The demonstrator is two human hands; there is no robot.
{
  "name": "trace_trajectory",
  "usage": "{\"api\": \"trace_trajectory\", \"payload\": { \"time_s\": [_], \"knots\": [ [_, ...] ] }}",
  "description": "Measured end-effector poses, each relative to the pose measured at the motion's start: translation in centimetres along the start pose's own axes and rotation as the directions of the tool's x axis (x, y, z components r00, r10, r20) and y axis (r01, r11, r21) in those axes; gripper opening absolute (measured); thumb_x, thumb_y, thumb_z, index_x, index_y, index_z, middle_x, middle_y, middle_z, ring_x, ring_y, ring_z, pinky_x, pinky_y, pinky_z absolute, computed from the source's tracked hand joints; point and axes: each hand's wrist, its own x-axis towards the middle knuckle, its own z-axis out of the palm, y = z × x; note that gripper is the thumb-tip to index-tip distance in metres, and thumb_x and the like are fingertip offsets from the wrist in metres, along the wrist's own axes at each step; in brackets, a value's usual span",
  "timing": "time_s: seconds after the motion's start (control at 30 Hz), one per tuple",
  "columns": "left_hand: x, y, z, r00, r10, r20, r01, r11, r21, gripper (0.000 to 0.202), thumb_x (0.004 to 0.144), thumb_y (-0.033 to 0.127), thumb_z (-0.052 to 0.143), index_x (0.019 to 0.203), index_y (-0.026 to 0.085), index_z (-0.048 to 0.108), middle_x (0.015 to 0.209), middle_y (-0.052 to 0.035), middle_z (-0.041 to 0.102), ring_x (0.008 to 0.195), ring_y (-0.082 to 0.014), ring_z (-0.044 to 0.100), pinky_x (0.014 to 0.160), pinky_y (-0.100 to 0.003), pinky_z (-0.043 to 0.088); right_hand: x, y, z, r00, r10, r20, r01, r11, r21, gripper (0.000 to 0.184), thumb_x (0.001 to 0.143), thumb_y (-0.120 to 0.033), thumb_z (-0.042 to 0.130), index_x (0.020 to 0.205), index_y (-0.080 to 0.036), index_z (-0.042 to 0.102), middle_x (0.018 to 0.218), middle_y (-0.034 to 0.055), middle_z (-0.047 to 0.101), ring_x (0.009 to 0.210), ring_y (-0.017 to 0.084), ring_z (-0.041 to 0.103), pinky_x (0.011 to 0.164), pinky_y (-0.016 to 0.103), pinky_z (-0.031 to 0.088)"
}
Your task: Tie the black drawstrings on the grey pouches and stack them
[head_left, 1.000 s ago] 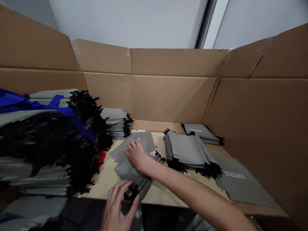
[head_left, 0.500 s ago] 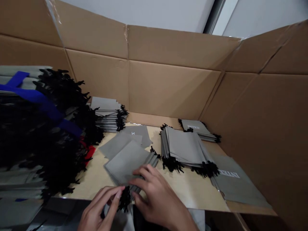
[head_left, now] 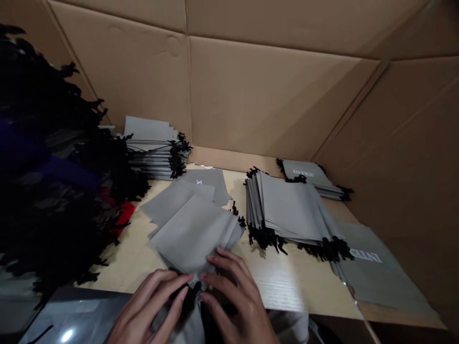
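Note:
A grey drawstring pouch point(head_left: 193, 229) lies on top of a small fanned pile at the table's front edge. My left hand point(head_left: 154, 303) pinches its near corner, where black cord bunches up. My right hand point(head_left: 234, 298) is beside it, thumb and index finger closed on the same gathered edge, other fingers resting on the cloth. The fingers partly cover the cord, so its exact lie is hidden. Under and behind this pile, further grey pouches point(head_left: 208, 179) spread out flat, one with a white printed letter.
A tall heap of black-corded pouches point(head_left: 53, 143) stands at left, with a blue strap and red piece point(head_left: 124, 217). Pouch stacks sit at back left point(head_left: 148, 155), right of centre point(head_left: 292, 205) and back right point(head_left: 304, 172). A printed grey piece point(head_left: 380, 267) lies far right. Cardboard walls point(head_left: 279, 95) enclose the table.
My view has tilted down and moved closer. My right hand's fingers have come nearer my left hand at the pouch's corded edge, and both now meet there.

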Motion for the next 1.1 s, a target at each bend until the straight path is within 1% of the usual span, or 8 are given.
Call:
{"api": "trace_trajectory", "payload": {
  "time_s": [0.17,0.23,0.33,0.53,0.63,0.8,0.97,1.1],
  "knots": [
    [0.5,0.0,-0.4,0.99,0.137,0.02,-0.137,0.99,0.017,0.045,0.11,0.023,0.057,0.152,0.036,0.065,0.126,-0.0038,0.078,0.113,-0.0173,0.08,0.098,-0.018,0.064,0.3,-0.1,-0.6,0.997,-0.076,0.024,0.077,0.995,-0.06,0.031,0.106,-0.014,0.063,0.135,-0.022,0.068,0.136,0.013,0.072,0.146,0.028,0.058,0.115,0.044,0.06],
    [0.7,0.3,-0.5,0.979,0.203,-0.014,-0.202,0.978,0.041,0.04,0.11,0.024,0.059,0.146,0.037,0.071,0.122,-0.0027,0.079,0.111,-0.0174,0.08,0.097,-0.018,0.064,0.3,-0.1,-0.7,0.994,-0.105,0.002,0.105,0.993,-0.049,0.031,0.105,-0.011,0.063,0.135,-0.021,0.068,0.133,0.0129,0.073,0.144,0.028,0.059,0.115,0.043,0.06],
    [0.9,0.9,-0.5,0.969,0.233,-0.083,-0.226,0.971,0.081,0.036,0.109,0.022,0.062,0.14,0.035,0.075,0.118,-0.0029,0.081,0.112,-0.0193,0.078,0.097,-0.023,0.064,0.5,-0.2,-0.6,0.992,-0.11,-0.064,0.111,0.994,0.007,0.03,0.105,-0.009,0.064,0.132,-0.021,0.069,0.127,0.0123,0.075,0.139,0.027,0.063,0.113,0.043,0.061],
    [2.5,2.4,0.4,0.934,0.262,-0.244,-0.267,0.964,0.015,0.041,0.102,0.003,0.068,0.133,0.029,0.075,0.122,-0.0036,0.079,0.12,-0.0212,0.069,0.102,-0.032,0.058,0.6,-0.7,0.1,0.985,0.007,-0.174,0.025,0.984,0.177,0.033,0.103,-0.006,0.064,0.131,-0.023,0.066,0.124,0.0108,0.076,0.134,0.026,0.069,0.11,0.04,0.062],
    [3.2,2.7,0.7,0.913,0.281,-0.294,-0.301,0.953,-0.023,0.041,0.1,0.0,0.067,0.129,0.029,0.076,0.122,-0.0018,0.081,0.127,-0.0235,0.065,0.105,-0.037,0.054,0.4,-1.1,-0.1,0.982,0.07,-0.176,-0.02,0.963,0.269,0.032,0.103,-0.006,0.064,0.129,-0.025,0.062,0.125,0.0104,0.075,0.133,0.025,0.069,0.11,0.038,0.061],
    [3.2,1.8,0.4,0.898,0.364,-0.249,-0.364,0.93,0.047,0.052,0.099,-0.001,0.062,0.137,0.032,0.074,0.127,0.001,0.083,0.126,-0.0245,0.067,0.105,-0.041,0.051,0.9,-2.2,-1.8,0.982,0.149,-0.12,-0.119,0.967,0.223,0.023,0.102,-0.011,0.066,0.119,-0.025,0.068,0.132,0.0117,0.07,0.136,0.027,0.065,0.113,0.043,0.058],
    [2.8,0.5,0.3,0.887,0.415,-0.203,-0.389,0.908,0.156,0.056,0.096,-0.003,0.061,0.138,0.033,0.074,0.125,0.0012,0.086,0.122,-0.0249,0.072,0.107,-0.044,0.048,1.9,-2.7,-3.7,0.997,0.051,-0.055,-0.045,0.993,0.105,0.019,0.101,-0.009,0.066,0.113,-0.023,0.068,0.113,0.0071,0.071,0.108,0.022,0.066,0.092,0.035,0.059],
    [3.2,0.7,0.4,0.897,0.408,-0.17,-0.371,0.904,0.213,0.051,0.096,-0.002,0.06,0.129,0.033,0.077,0.12,0.002,0.087,0.115,-0.0249,0.075,0.104,-0.043,0.05,2.3,-2.5,-4.6,0.999,0.002,0.038,-0.003,1.0,0.011,0.014,0.102,-0.012,0.068,0.112,-0.022,0.067,0.11,0.0053,0.072,0.102,0.021,0.062,0.09,0.037,0.056]
  ]
}}
